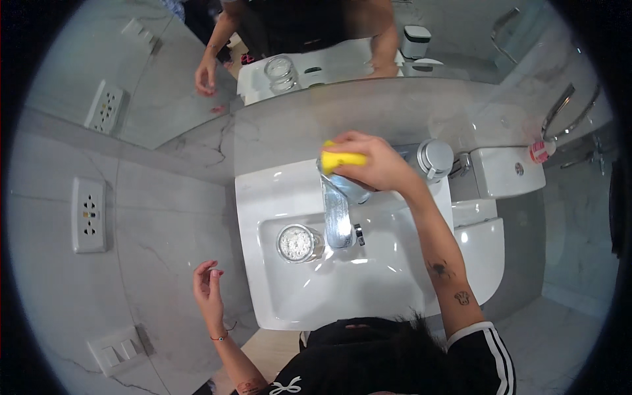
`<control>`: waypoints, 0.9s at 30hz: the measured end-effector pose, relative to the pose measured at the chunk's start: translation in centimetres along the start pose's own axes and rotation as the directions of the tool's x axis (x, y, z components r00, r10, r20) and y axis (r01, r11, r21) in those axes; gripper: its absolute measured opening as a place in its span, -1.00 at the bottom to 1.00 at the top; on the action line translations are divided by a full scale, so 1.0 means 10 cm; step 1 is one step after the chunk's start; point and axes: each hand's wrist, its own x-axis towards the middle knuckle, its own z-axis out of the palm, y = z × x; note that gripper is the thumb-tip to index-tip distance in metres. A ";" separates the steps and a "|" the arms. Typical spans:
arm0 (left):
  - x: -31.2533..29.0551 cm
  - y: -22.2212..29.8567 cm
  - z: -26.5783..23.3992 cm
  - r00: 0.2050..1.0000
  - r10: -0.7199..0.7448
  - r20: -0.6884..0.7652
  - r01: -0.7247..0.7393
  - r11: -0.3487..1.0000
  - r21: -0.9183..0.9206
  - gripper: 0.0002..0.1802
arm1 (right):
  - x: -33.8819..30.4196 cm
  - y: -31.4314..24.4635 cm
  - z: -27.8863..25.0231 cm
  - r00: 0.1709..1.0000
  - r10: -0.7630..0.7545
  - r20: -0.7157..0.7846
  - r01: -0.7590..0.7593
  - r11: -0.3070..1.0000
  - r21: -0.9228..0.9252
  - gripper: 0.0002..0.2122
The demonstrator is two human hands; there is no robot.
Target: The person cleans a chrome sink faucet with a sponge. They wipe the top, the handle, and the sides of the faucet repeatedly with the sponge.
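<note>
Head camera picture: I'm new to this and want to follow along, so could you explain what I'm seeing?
No machine is shown: these are a person's bare hands, seen from a camera worn on the head, looking down. Below is a white sink with a metal faucet; a clear glass showing something white sits in the basin, left of the faucet. The right hand has a yellow sponge in its grip, by the faucet's far end. The left hand is off the sink's left side, apparently empty. A silver-lidded container stands right of the right hand. The mirror above shows reflections.
</note>
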 end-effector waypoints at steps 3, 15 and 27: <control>-0.05 -0.17 -0.12 0.999 -0.023 -0.030 0.023 1.000 0.007 -0.77 | -0.02 -0.17 -0.09 0.998 0.051 0.031 -0.045 0.986 -0.160 -0.72; -0.28 -0.20 0.02 0.997 -0.065 -0.052 0.065 0.998 0.000 -0.78 | -0.10 -0.35 -0.01 0.998 0.021 0.053 -0.010 0.977 -0.211 -0.77; -0.39 -0.50 0.07 0.990 -0.101 -0.094 0.084 0.982 -0.170 -0.76 | 0.00 -0.41 0.12 0.997 -0.036 0.072 0.057 0.946 -0.319 -0.74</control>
